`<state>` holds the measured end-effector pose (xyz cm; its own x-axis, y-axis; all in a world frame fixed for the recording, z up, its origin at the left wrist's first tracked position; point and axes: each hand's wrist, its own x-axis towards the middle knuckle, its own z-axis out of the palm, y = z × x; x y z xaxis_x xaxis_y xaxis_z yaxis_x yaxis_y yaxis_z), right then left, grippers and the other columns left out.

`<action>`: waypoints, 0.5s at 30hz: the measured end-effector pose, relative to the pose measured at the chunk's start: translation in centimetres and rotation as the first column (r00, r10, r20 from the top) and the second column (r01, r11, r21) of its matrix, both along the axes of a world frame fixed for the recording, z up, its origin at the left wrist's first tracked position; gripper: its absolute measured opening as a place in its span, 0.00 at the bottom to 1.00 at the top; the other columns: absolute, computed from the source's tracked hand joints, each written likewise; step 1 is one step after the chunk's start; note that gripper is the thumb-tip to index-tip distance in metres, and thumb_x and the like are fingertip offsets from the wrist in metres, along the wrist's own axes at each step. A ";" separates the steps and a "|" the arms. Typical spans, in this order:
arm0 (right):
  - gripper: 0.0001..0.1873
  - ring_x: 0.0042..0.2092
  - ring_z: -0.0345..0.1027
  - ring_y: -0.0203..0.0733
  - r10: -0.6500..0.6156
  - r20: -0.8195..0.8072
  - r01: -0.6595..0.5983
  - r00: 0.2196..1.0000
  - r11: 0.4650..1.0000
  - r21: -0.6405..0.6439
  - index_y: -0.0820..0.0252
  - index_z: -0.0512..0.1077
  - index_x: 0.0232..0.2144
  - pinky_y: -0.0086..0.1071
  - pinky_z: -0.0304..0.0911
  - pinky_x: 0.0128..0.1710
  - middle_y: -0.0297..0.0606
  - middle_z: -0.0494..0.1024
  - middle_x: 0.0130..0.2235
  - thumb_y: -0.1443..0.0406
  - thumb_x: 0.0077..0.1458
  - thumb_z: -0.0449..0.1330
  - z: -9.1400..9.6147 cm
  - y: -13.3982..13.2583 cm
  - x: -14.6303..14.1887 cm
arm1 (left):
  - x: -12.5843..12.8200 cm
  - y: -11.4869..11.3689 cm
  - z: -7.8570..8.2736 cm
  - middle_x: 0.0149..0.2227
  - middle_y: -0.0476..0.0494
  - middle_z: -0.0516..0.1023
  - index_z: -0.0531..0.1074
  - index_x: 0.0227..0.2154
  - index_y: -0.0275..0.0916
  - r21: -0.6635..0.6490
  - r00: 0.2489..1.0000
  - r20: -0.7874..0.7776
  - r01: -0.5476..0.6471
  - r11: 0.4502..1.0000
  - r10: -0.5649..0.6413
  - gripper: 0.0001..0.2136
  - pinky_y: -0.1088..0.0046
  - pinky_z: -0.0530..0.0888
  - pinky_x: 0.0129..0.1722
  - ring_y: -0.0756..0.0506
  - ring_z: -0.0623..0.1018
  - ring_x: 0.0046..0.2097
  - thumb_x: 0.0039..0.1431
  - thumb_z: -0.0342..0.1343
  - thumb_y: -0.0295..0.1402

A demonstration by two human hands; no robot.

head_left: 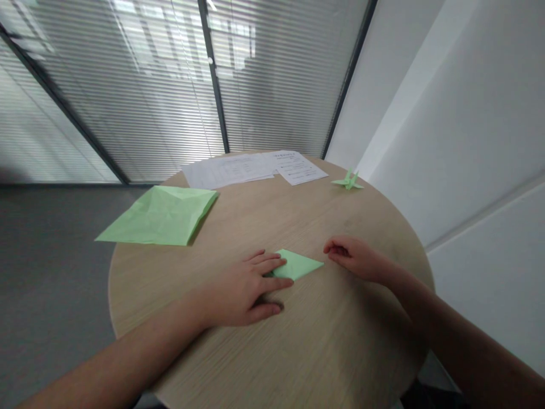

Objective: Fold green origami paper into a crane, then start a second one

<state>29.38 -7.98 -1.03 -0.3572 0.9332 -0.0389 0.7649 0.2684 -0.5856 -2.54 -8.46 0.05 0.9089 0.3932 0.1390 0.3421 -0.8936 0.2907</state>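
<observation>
A small folded piece of green paper [300, 264] lies flat near the middle of the round wooden table, its pointed end toward the right. My left hand [249, 287] rests on its left part with fingers spread, covering that side of the paper. Just beyond the paper's right tip is my right hand [351, 254], apart from it. Its fingers are curled in with the fingertips close together, and I see nothing between them.
A large creased green sheet [159, 216] overhangs the table's [272, 352] left edge. Printed white papers [238, 169] lie at the far edge. A folded green paper crane [348, 180] stands at the far right, near the white wall [481, 142]. Blinds cover the glass behind.
</observation>
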 end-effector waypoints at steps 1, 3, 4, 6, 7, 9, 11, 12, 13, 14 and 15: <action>0.09 0.36 0.69 0.42 -0.009 -0.011 0.009 1.000 1.000 0.004 0.60 0.73 0.36 0.35 0.62 0.37 0.41 0.77 0.35 0.68 0.57 0.53 0.2 -0.1 0.1 | 0.0 0.0 0.0 0.62 0.34 0.67 0.68 0.58 0.46 0.000 1.000 0.007 0.000 1.000 0.000 0.23 0.45 0.59 0.63 0.33 0.65 0.64 0.62 0.55 0.45; 0.10 0.39 0.70 0.43 -0.030 -0.016 0.030 0.999 0.999 0.015 0.60 0.75 0.37 0.36 0.63 0.41 0.43 0.79 0.38 0.67 0.58 0.53 0.6 -0.3 0.2 | -0.1 0.0 -0.1 0.62 0.34 0.66 0.68 0.58 0.46 0.001 1.000 0.010 0.001 1.000 -0.001 0.23 0.45 0.59 0.63 0.33 0.65 0.64 0.62 0.55 0.45; 0.11 0.40 0.71 0.44 -0.034 -0.013 0.034 0.999 0.999 0.014 0.60 0.75 0.38 0.36 0.63 0.41 0.43 0.79 0.39 0.66 0.59 0.53 0.8 -0.4 0.1 | -0.1 0.0 -0.1 0.62 0.33 0.66 0.68 0.58 0.46 0.001 1.000 0.009 0.002 1.000 -0.002 0.23 0.45 0.59 0.62 0.33 0.65 0.64 0.62 0.54 0.45; 0.12 0.39 0.71 0.43 -0.007 -0.005 0.007 1.000 1.000 -0.001 0.59 0.77 0.40 0.35 0.63 0.39 0.42 0.79 0.39 0.66 0.58 0.54 1.0 -0.6 -0.1 | -0.1 0.0 -0.1 0.62 0.32 0.66 0.69 0.58 0.46 0.001 1.000 0.007 0.001 1.000 -0.001 0.23 0.45 0.60 0.62 0.33 0.66 0.64 0.62 0.55 0.44; 0.12 0.37 0.70 0.42 0.026 -0.002 -0.026 1.000 1.000 -0.011 0.58 0.77 0.40 0.34 0.63 0.38 0.41 0.79 0.37 0.66 0.58 0.55 1.1 -0.7 -0.2 | -0.1 0.0 0.0 0.62 0.32 0.66 0.69 0.58 0.46 0.000 1.000 0.008 -0.001 1.000 0.001 0.23 0.45 0.60 0.62 0.33 0.66 0.64 0.62 0.55 0.44; 0.12 0.34 0.69 0.40 0.098 0.000 -0.098 0.995 0.995 -0.029 0.58 0.78 0.40 0.32 0.62 0.35 0.38 0.78 0.33 0.66 0.58 0.56 0.9 -0.7 -0.7 | -0.1 0.0 0.0 0.62 0.33 0.66 0.69 0.58 0.46 0.001 1.000 0.004 -0.006 1.000 0.006 0.23 0.45 0.60 0.62 0.33 0.65 0.64 0.61 0.55 0.44; 0.11 0.32 0.67 0.39 0.135 -0.006 -0.136 0.991 0.990 -0.026 0.57 0.79 0.39 0.31 0.60 0.33 0.37 0.77 0.31 0.66 0.57 0.58 0.7 -0.7 -1.2 | -0.1 0.0 0.0 0.62 0.34 0.66 0.69 0.58 0.46 0.006 1.000 -0.004 -0.012 1.000 0.012 0.23 0.46 0.60 0.62 0.33 0.65 0.64 0.61 0.55 0.44; 0.10 0.32 0.67 0.38 0.133 -0.013 -0.133 0.991 0.991 -0.021 0.57 0.79 0.39 0.31 0.60 0.33 0.36 0.76 0.31 0.66 0.56 0.59 0.5 -0.6 -1.5 | -0.1 0.0 0.0 0.62 0.34 0.66 0.69 0.58 0.46 0.007 1.000 -0.006 -0.014 1.000 0.014 0.23 0.46 0.60 0.62 0.33 0.65 0.64 0.61 0.56 0.44; 0.10 0.32 0.67 0.38 0.120 -0.018 -0.120 0.993 0.993 -0.013 0.57 0.79 0.39 0.31 0.60 0.32 0.36 0.76 0.31 0.66 0.55 0.60 0.4 -0.5 -1.7 | -0.1 0.0 0.0 0.62 0.34 0.67 0.69 0.58 0.47 0.007 1.000 -0.005 -0.015 1.000 0.016 0.23 0.46 0.60 0.62 0.33 0.65 0.64 0.61 0.56 0.44; 0.10 0.32 0.67 0.38 0.105 -0.019 -0.105 0.994 0.995 -0.001 0.56 0.79 0.40 0.31 0.60 0.32 0.36 0.76 0.31 0.66 0.54 0.61 0.2 -0.5 -1.9 | -0.1 0.0 -0.1 0.62 0.35 0.67 0.69 0.58 0.47 0.005 1.000 0.000 -0.016 1.000 0.016 0.23 0.46 0.60 0.62 0.33 0.65 0.64 0.60 0.57 0.44; 0.11 0.32 0.67 0.38 0.092 -0.018 -0.091 0.996 0.996 0.012 0.56 0.79 0.40 0.31 0.60 0.33 0.35 0.76 0.31 0.66 0.54 0.62 0.1 -0.4 -2.0 | -0.1 0.0 -0.1 0.62 0.35 0.67 0.69 0.58 0.47 0.002 1.000 0.006 -0.015 1.000 0.015 0.23 0.46 0.60 0.62 0.33 0.66 0.64 0.60 0.57 0.44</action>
